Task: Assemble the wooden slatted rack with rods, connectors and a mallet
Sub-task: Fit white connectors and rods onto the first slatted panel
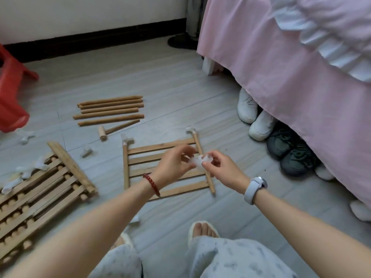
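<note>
Both my hands hold one white plastic connector [198,161] above a wooden slatted panel [160,167] lying flat on the floor. My left hand [174,165] pinches its left side and my right hand [222,169] pinches its right side. The panel has white connectors on its two far rod ends, one at the left [126,139] and one at the right [190,130]. Several loose wooden rods [110,110] lie farther back, with a small wooden mallet [112,130] just in front of them. A stack of more slatted panels [40,197] lies at the left.
Loose white connectors [86,151] lie scattered on the grey floor at the left. A red plastic stool [12,93] stands far left. A bed with a pink sheet [291,77] fills the right, with several shoes [261,125] under its edge. My slippered foot [202,230] is near the bottom.
</note>
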### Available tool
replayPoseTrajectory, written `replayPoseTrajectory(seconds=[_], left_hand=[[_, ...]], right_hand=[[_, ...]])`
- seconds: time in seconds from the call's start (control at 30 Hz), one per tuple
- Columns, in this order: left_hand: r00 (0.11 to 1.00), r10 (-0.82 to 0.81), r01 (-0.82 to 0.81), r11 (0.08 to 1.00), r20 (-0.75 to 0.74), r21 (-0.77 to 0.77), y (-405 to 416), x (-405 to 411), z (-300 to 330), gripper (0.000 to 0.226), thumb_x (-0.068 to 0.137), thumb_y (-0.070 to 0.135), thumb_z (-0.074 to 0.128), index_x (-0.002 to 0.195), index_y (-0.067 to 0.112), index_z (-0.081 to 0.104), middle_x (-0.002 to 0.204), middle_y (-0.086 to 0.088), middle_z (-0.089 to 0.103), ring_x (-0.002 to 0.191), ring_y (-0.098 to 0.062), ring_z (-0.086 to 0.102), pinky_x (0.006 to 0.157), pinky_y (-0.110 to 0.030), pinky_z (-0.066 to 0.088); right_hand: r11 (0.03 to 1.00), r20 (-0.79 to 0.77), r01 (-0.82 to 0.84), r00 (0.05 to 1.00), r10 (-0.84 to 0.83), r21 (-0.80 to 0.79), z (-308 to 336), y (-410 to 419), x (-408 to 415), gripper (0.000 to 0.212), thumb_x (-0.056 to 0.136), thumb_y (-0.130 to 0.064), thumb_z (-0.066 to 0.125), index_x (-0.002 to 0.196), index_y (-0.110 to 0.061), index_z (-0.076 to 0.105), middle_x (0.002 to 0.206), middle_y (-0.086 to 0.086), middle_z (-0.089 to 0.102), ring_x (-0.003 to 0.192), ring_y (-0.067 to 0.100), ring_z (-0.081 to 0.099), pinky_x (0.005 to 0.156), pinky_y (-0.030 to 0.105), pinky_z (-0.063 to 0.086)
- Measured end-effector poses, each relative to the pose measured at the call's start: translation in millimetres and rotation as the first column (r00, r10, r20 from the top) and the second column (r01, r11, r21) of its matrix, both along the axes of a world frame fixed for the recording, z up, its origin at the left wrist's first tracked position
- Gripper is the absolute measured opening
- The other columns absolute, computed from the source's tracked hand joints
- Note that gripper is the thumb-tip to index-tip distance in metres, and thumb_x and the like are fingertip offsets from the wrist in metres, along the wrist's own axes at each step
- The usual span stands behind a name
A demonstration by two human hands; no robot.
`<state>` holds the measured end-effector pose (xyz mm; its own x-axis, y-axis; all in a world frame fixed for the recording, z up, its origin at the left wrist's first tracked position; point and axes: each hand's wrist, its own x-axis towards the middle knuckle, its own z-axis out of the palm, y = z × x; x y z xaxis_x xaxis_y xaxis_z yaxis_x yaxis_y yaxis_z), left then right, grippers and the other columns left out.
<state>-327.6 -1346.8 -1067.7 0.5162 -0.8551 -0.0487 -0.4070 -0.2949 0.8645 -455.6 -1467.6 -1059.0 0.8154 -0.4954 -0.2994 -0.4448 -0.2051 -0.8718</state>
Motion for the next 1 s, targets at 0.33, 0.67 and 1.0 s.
replayPoseTrajectory(seconds=[0.33,0.67,1.0], left_hand=[[0.978,-0.168,0.039,0.729,0.123,0.683,12.5,-8.0,-164.1,0.041,0.096,0.02,0.047,0.136,0.015,0.042,0.14,-0.01,0.037,0.125,-0.028,0.041,0.101,-0.035,0.039],[0.884,-0.295,-0.061,0.697,0.363,0.714,-5.2,-14.7,-217.5,0.027,0.096,0.022,0.045,0.123,0.018,0.043,0.127,-0.005,0.045,0.116,-0.025,0.041,0.093,-0.034,0.036],[0.878,-0.317,-0.005,0.743,0.359,0.669,-11.4,-13.6,-221.3,0.022,0.098,0.021,0.044,0.12,0.017,0.046,0.122,-0.005,0.049,0.109,-0.024,0.044,0.087,-0.032,0.041]], right_hand=[[0.954,-0.458,-0.125,0.889,-0.014,-0.271,-150.1,-29.3,-73.0,0.026,0.093,-0.015,0.044,0.115,-0.025,0.053,0.089,-0.002,0.051,0.078,0.023,0.054,0.066,0.03,0.042],[0.831,-0.644,-0.431,0.756,0.119,-0.353,-190.8,-28.3,-81.9,0.024,0.099,-0.028,0.034,0.117,-0.023,0.05,0.108,0.004,0.049,0.085,0.031,0.057,0.062,0.03,0.035],[0.867,-0.598,-0.266,0.8,-0.045,-0.422,-197.5,-27.0,-66.6,0.027,0.101,-0.028,0.036,0.119,-0.016,0.051,0.106,0.008,0.05,0.085,0.031,0.057,0.061,0.029,0.036]])
